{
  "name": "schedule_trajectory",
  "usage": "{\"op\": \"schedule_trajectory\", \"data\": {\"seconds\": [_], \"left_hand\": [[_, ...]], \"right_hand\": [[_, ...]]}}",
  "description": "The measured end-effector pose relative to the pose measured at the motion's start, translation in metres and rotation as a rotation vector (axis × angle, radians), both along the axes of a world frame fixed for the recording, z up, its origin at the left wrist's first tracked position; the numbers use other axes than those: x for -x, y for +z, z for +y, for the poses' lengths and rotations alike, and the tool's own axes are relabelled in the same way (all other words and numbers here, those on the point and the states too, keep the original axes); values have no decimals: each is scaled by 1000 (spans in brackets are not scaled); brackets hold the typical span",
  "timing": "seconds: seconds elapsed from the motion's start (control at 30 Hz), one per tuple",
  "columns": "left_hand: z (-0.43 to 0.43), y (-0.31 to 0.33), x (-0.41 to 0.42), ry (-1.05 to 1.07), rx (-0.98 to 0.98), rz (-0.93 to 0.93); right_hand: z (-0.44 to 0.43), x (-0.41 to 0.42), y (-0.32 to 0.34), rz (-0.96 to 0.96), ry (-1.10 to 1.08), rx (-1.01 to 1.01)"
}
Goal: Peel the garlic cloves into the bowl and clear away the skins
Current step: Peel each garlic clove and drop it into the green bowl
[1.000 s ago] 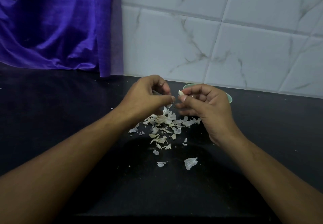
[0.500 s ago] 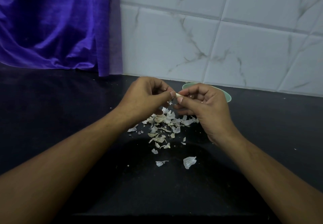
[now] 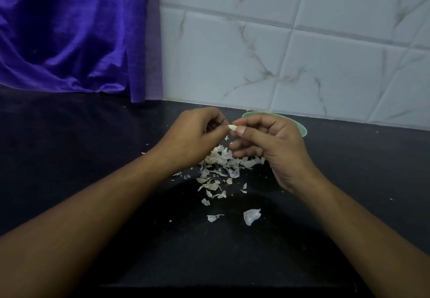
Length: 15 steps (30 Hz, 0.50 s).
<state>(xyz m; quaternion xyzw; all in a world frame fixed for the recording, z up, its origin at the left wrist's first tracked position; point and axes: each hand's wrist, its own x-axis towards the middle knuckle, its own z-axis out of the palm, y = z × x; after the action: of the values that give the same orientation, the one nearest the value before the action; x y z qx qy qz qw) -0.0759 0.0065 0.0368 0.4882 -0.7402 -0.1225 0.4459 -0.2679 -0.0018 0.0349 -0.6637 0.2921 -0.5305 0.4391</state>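
Peeling is shown under way: a small pale garlic clove (image 3: 232, 127) is pinched between the thumb and forefinger of the right hand (image 3: 272, 142), just in front of the pale green bowl (image 3: 302, 130), which is largely hidden behind that hand. The clove's other end is nipped by the thumb and curled fingers of the left hand (image 3: 195, 135), a little further to the bowl's left. Whether anything else is held inside the left hand cannot be told.

A loose heap of papery skins (image 3: 221, 165) is scattered on the black counter (image 3: 69, 158) in front of the bowl, below both hands, with one larger flake (image 3: 251, 216) lying apart, nearer the person.

From the size of the heap, several cloves are judged to be peeled already, though the bowl's contents cannot be seen. No unpeeled cloves are visible near the bowl, so this one may be among the last. The clearing of the skins is judged not yet begun.
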Motion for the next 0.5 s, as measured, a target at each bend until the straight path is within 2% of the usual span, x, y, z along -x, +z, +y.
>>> {"op": "schedule_trajectory", "data": {"seconds": [0.07, 0.23, 0.37, 0.5], "left_hand": [[-3, -2, -2, 20, -5, -42], [-6, -3, -5, 90, -43, -164], [-6, -4, -6, 134, -72, -157], [-5, -3, -5, 152, -82, -131]], "right_hand": [[-1, 3, 2, -14, -73, 75], [-16, 24, 9, 78, -442, 418], [-35, 43, 7, 204, -667, 441], [-48, 54, 3, 360, -715, 375]]}}
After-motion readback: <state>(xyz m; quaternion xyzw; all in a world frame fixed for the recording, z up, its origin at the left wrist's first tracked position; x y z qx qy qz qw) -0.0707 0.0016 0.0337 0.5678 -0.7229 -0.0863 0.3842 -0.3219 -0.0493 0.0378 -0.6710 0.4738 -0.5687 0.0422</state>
